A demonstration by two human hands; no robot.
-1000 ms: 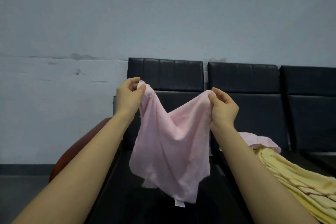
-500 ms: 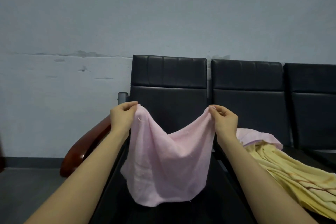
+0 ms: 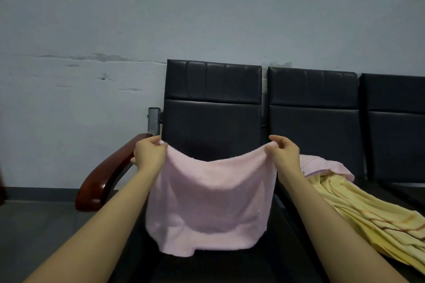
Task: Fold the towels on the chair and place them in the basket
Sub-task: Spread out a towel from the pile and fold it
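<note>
A pink towel (image 3: 211,200) hangs spread between my two hands over the black seat (image 3: 207,266) of the leftmost chair. My left hand (image 3: 149,155) pinches its upper left corner. My right hand (image 3: 284,154) pinches its upper right corner. The towel's top edge sags in the middle and its lower edge touches the seat. On the seat to the right lies a yellow towel (image 3: 372,218) in a loose heap, with a second pink towel (image 3: 322,166) partly under it. No basket is in view.
The chairs form a row of black seats with tall backrests (image 3: 213,108) against a pale grey wall. A reddish-brown wooden armrest (image 3: 108,174) curves down at the left of the row. Grey floor shows at the lower left.
Both hands have lowered and moved apart, spreading the pink towel wider. Its bottom edge has come down onto the seat.
</note>
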